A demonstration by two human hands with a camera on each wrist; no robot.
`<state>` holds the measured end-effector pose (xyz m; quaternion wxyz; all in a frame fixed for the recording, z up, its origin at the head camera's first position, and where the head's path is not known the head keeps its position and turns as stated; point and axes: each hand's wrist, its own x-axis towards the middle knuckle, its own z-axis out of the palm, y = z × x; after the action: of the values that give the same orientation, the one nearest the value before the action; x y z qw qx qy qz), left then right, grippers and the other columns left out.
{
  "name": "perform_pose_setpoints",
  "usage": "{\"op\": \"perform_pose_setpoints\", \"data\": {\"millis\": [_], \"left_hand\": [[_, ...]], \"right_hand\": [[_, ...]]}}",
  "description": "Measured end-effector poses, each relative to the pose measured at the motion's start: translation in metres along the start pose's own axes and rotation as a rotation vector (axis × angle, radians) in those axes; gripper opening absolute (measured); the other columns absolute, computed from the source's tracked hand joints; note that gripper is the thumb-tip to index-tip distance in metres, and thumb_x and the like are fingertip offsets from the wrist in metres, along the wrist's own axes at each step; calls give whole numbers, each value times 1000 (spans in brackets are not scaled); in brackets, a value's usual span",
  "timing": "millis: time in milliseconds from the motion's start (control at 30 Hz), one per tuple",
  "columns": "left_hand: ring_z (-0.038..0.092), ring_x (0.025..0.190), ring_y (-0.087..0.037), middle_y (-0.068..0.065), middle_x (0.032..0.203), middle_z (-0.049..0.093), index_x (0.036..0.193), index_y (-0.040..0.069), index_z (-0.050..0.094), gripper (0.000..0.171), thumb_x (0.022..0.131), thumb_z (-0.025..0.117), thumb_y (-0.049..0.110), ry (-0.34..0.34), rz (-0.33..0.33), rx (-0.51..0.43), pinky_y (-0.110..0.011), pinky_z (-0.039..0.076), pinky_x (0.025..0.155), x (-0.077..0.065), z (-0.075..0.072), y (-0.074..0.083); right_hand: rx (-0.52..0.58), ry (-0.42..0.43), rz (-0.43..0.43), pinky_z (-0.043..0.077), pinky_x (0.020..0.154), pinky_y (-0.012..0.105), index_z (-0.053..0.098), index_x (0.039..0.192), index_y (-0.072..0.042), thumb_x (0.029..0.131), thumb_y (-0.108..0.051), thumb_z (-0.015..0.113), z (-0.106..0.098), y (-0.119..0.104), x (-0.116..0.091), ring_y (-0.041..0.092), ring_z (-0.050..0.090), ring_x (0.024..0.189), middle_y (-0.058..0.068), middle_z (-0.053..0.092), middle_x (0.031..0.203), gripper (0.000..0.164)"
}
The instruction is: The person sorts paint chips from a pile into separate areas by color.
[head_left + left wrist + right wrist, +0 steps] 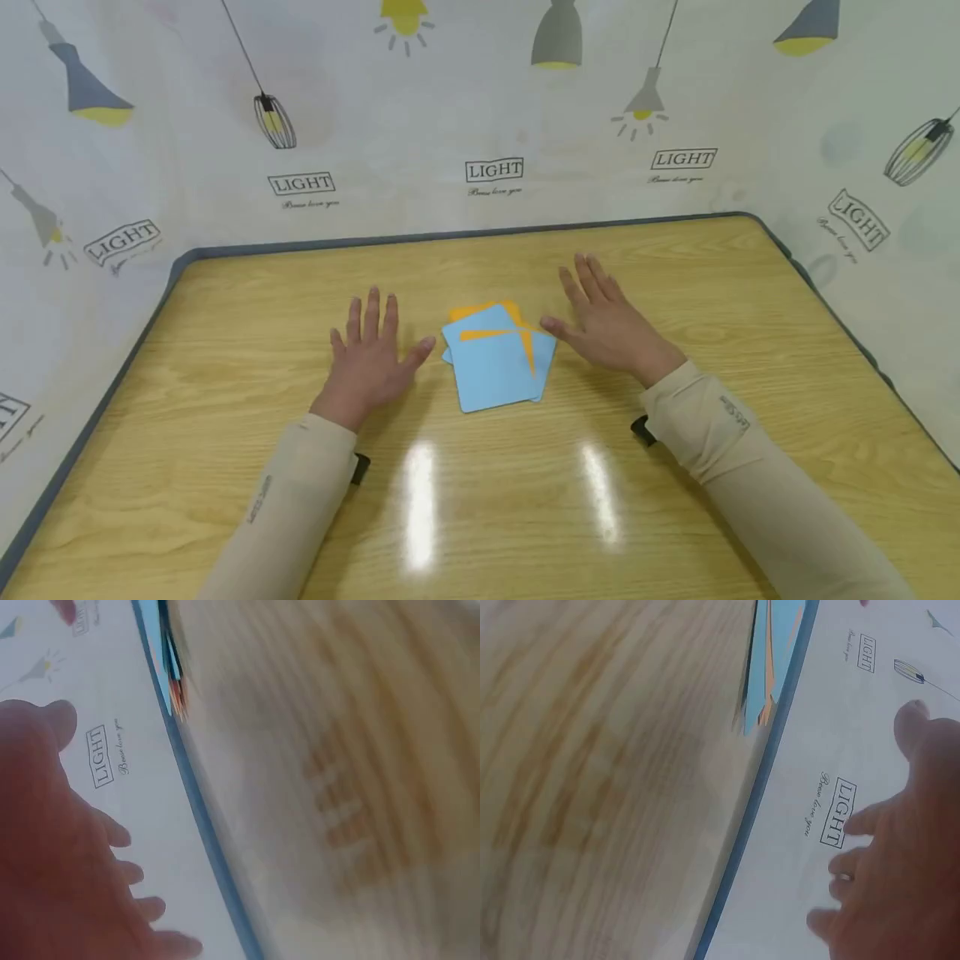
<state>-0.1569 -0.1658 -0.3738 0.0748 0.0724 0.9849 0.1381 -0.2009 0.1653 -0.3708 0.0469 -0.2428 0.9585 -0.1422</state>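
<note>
A loose pile of light blue and orange cards [495, 375] lies in the middle of the wooden table, the cards overlapping at different angles. To its left is my left hand [367, 362], fingers spread and straight, thumb pointing at the pile but apart from it. On the other side my right hand [611, 329] has its fingers extended, its thumb tip close to the pile's right edge; I cannot tell if it touches. Neither hand holds anything. Both wrist views show the palm side of a hand and the pile's edge [166, 656] at a low angle.
The wooden table [225, 350] has a dark grey-blue edge [465, 234] along the back and sides. Behind it hangs a white backdrop [405, 125] printed with lamps and the word LIGHT. Two light reflections shine on the tabletop in front of the cards.
</note>
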Motion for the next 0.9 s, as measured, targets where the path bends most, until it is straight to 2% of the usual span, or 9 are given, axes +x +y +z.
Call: {"op": "perform_pose_setpoints", "data": {"millis": [133,267,367,500,600,733,900], "left_hand": [[-16,145,-34,-16,161,-12,156,3,-5,95,98,36,65,-66,82,-149,-56,6,114,5,2,2],[-3,146,-34,-17,161,2,156,3,1,98,94,51,61,-114,133,-286,-56,19,112,6,4,1],[11,143,-34,-16,157,14,155,3,12,96,91,62,54,-116,161,-371,-56,25,109,4,5,-1],[22,136,-33,-14,149,27,150,2,27,90,86,73,45,-137,191,-453,-55,30,107,4,6,-2],[24,133,-33,-14,143,33,147,1,34,90,82,78,44,-165,208,-437,-53,31,106,5,7,0],[25,130,-34,-17,139,35,146,-1,38,93,77,82,44,-178,235,-357,-53,32,104,6,9,3],[22,131,-38,-19,140,32,146,-1,37,97,74,85,43,-195,258,-283,-55,32,103,7,11,7]], "right_hand": [[117,-27,-25,18,112,56,12,156,1,101,-60,33,-1,0,-2,38,7,145,23,13,158,84],[238,-74,-33,33,103,53,20,155,0,101,-60,35,1,-3,-1,35,33,128,20,39,138,82],[318,-114,-51,40,93,47,25,153,1,101,-58,37,3,-8,2,29,45,110,15,48,122,80],[393,-144,-69,43,80,40,33,149,4,102,-52,41,7,-11,5,23,50,90,10,52,109,74],[436,-164,-84,43,79,39,37,147,6,102,-48,46,11,-12,7,21,50,85,9,52,106,70],[473,-185,-117,43,79,38,39,145,7,100,-41,56,16,-13,7,20,48,83,8,52,101,68],[470,-232,-117,42,78,37,37,147,4,92,-41,68,21,-12,8,21,47,84,9,50,101,77]]}}
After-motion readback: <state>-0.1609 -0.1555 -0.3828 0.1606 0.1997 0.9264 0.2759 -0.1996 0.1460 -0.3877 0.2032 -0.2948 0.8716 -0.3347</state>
